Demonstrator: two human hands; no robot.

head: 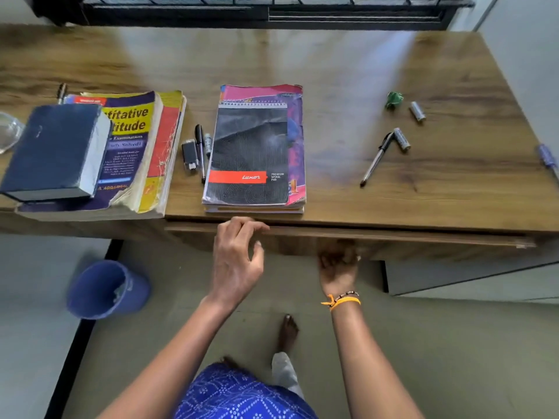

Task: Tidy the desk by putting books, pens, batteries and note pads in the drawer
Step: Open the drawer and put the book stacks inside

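The wooden drawer front shows just under the desk edge, out by a narrow gap. My right hand hooks its fingers under the drawer's lower edge; the fingertips are hidden. My left hand is open, with fingertips at the drawer's top edge. On the desk a dark blue book lies on a yellow-and-purple book. A black spiral pad tops a pink book. Between the stacks are a black pen and a battery. At right are a second pen and two batteries.
A small black gadget lies by the black pen. A green crumpled scrap sits far right, a blue pen at the desk's right edge, a glass bowl at left. A blue bin stands on the floor left of me.
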